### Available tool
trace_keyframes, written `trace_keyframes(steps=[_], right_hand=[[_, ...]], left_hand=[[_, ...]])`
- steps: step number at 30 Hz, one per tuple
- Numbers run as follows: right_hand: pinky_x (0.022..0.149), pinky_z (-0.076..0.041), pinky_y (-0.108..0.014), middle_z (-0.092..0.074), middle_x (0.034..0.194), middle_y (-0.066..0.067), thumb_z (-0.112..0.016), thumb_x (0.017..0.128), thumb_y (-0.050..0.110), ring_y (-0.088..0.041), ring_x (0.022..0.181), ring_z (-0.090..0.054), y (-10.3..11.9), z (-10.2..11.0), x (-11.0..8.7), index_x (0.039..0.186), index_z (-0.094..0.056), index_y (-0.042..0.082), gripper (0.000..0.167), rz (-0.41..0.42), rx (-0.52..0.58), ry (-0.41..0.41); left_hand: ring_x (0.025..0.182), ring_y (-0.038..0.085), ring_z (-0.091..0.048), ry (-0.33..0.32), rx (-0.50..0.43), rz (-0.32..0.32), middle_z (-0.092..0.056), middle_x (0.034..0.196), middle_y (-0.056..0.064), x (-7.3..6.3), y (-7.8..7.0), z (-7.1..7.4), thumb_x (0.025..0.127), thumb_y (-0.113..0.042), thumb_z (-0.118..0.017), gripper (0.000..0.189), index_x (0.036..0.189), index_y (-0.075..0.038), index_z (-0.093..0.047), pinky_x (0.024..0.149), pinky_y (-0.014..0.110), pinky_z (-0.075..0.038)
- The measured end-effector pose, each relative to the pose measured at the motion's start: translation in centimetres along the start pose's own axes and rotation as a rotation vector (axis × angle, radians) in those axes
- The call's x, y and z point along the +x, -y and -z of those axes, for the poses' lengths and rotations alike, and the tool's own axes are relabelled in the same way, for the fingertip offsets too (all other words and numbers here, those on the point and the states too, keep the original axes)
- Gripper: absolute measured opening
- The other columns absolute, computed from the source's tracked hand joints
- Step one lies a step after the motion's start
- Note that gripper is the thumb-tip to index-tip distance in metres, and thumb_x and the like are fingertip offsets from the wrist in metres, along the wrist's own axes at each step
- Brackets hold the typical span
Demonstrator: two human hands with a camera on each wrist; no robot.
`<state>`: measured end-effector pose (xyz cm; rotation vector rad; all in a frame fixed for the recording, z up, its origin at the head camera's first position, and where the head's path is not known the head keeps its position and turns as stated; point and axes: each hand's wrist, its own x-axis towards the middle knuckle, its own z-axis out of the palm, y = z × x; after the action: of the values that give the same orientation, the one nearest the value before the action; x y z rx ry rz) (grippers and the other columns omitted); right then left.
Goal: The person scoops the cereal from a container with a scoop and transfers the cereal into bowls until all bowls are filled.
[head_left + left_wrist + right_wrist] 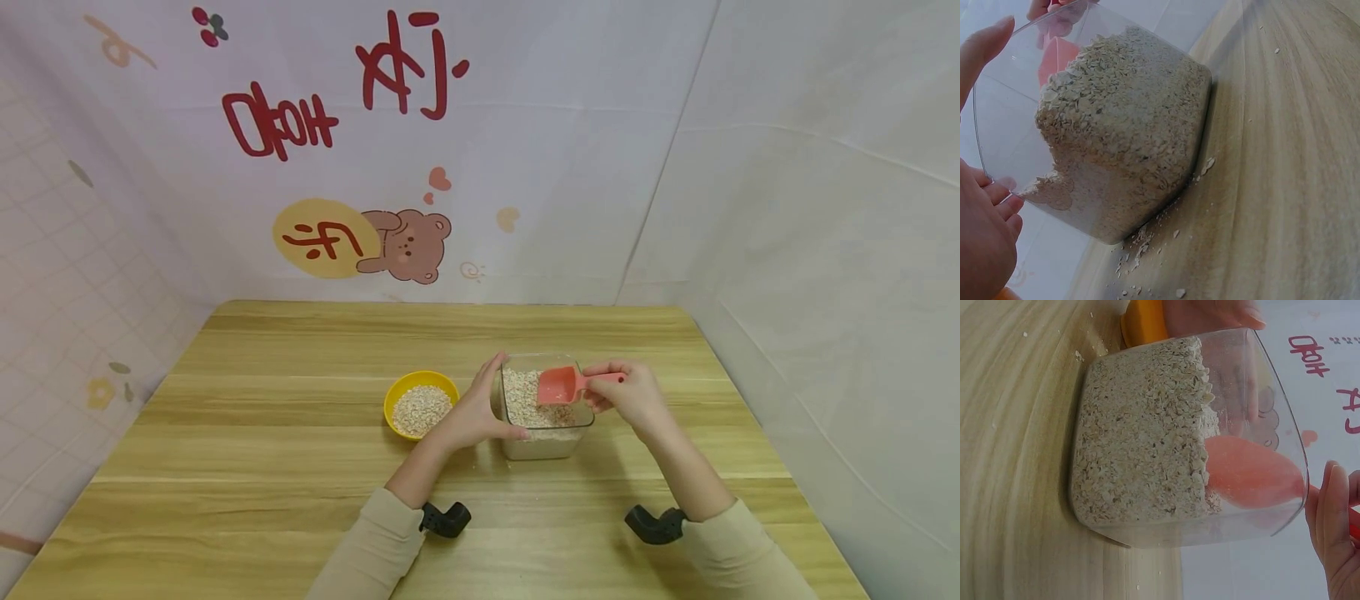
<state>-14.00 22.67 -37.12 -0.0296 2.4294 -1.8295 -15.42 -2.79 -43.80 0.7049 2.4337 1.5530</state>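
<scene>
My right hand holds a pink scoop by its handle. The scoop's bowl is inside a clear container, down at the surface of the oats, as the right wrist view shows through the wall. Oats fill the container a good part of the way up. At its left side my left hand grips the rim, thumb at the near corner and fingers toward the far one. Just left of that hand is a yellow bowl with oats in it, partly hidden by the left wrist.
Loose oat flakes lie scattered on the wooden table by the container's base. Behind the table hangs a white printed cloth, and pale cloth also flanks both sides. Each wrist carries a black camera mount.
</scene>
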Motion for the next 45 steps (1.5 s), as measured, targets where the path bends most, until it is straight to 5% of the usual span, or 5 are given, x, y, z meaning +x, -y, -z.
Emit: trace_keyframes(steps=[24,45], right_hand=[[0.066,-0.056,-0.044,-0.068,0.071,-0.015,-0.058,0.084,-0.003,-0.029,0.066,-0.068,-0.2,-3.4,1.6,0.105,-0.064,-0.012,0.023,-0.06,-0.019,-0.004],[0.063,-0.056,-0.03,-0.068,0.071,-0.016,-0.057,0.088,-0.005,-0.018,0.061,-0.067,0.8,-5.0,3.6,0.109,-0.056,-0.019,0.025,-0.096,0.068,0.087]], left_hand=[[0.142,0.018,-0.014,0.006,-0.031,-0.001,-0.012,0.158,-0.001,0.2,-0.1,0.2,0.065,-0.041,-0.088,0.122,0.154,-0.023,-0.007,0.11,0.048,-0.021],[0.142,0.021,-0.014,0.003,-0.053,-0.008,-0.013,0.157,-0.003,0.1,-0.2,0.4,0.065,-0.041,-0.088,0.121,0.154,-0.025,-0.008,0.11,0.052,-0.021]])
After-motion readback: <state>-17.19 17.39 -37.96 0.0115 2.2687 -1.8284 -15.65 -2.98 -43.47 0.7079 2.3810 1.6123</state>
